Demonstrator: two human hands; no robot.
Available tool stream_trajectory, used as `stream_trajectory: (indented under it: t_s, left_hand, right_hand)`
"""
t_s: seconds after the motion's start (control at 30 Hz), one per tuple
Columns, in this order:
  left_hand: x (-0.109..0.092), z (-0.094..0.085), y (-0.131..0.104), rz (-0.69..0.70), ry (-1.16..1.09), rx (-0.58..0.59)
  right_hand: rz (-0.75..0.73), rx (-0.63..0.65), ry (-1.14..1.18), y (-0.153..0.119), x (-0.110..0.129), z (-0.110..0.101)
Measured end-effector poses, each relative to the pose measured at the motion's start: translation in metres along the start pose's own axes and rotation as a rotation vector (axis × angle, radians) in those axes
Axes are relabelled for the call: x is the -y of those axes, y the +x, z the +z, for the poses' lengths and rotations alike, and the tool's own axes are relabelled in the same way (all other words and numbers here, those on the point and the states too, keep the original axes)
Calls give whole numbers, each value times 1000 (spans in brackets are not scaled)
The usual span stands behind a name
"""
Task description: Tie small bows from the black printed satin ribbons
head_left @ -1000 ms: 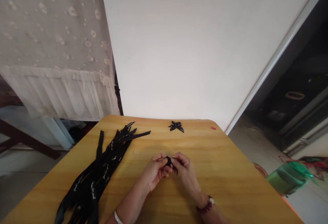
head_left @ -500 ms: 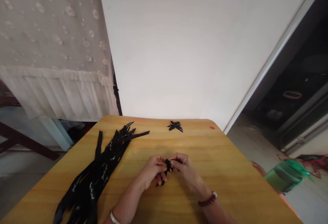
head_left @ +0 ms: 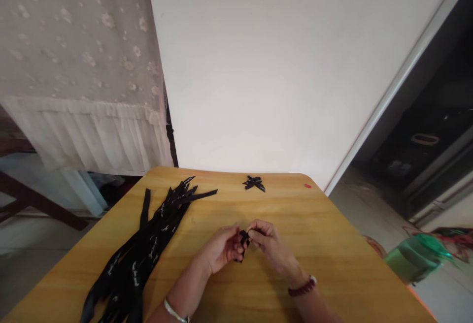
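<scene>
Above the middle of the table, a piece of black ribbon with a looped, bunched top is held between my two hands. My left hand has its fingers curled round the ribbon's left side, and a tail of it hangs below them. My right hand pinches the upper right part between thumb and forefinger. The exact folds are partly hidden by my fingers. At the table's far edge lies a finished-looking black ribbon bow. Left of my left arm spreads a pile of black ribbon strips with white lettering.
The wooden table stands against a white wall panel. A small red object lies near its far right corner. On the floor at right is a green container. A lace curtain hangs at left.
The ribbon has shifted slightly between my fingers, and its tail hangs nearer my right hand. My left fingers have changed their hold. The whole view has shifted slightly.
</scene>
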State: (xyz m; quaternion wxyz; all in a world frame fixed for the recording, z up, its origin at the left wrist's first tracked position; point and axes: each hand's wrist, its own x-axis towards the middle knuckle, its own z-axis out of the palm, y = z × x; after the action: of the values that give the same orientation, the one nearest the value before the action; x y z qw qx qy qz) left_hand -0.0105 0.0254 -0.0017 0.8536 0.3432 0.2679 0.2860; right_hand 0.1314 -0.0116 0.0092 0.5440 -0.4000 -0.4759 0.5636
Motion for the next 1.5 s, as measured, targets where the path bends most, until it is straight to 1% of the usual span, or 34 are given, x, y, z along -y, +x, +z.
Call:
stream_trajectory:
  t_s: [0.1, 0.23, 0.33, 0.43, 0.57, 0.67, 0.87, 1.03, 1.27, 1.4, 1.5]
  left_hand:
    - [0, -2, -1, 9, 69, 18]
    - [0, -3, -3, -1, 124, 32]
    - [0, -2, -2, -8, 166, 15]
    - [0, 0, -1, 7, 228, -29]
    - [1, 4, 2, 100, 289, -96]
    - [2, 5, 3, 140, 310, -123]
    - [2, 5, 2, 127, 319, -103]
    - [2, 6, 2, 124, 318, -114]
    - [5, 4, 4, 169, 334, -115]
    - [5, 3, 5, 177, 342, -113]
    - [7, 4, 6, 188, 371, -138]
  right_hand:
    - [22, 68, -27, -1, 1, -3]
    - [11, 62, -114, -1, 2, -6]
    - [-2, 44, -191, 0, 4, -6]
    - [-36, 6, -248, 1, 4, -5]
    - [-145, -92, -387, 4, 0, -4]
    - [-208, -130, -515, 4, -2, -3]
    - [-262, -140, -643, 2, -3, -1]
    - [-273, -158, -707, 4, -7, -1]
    - [-341, -154, -834, 0, -4, 4]
    - [-329, -163, -851, -3, -2, 9]
    - [-321, -171, -851, -5, -4, 13]
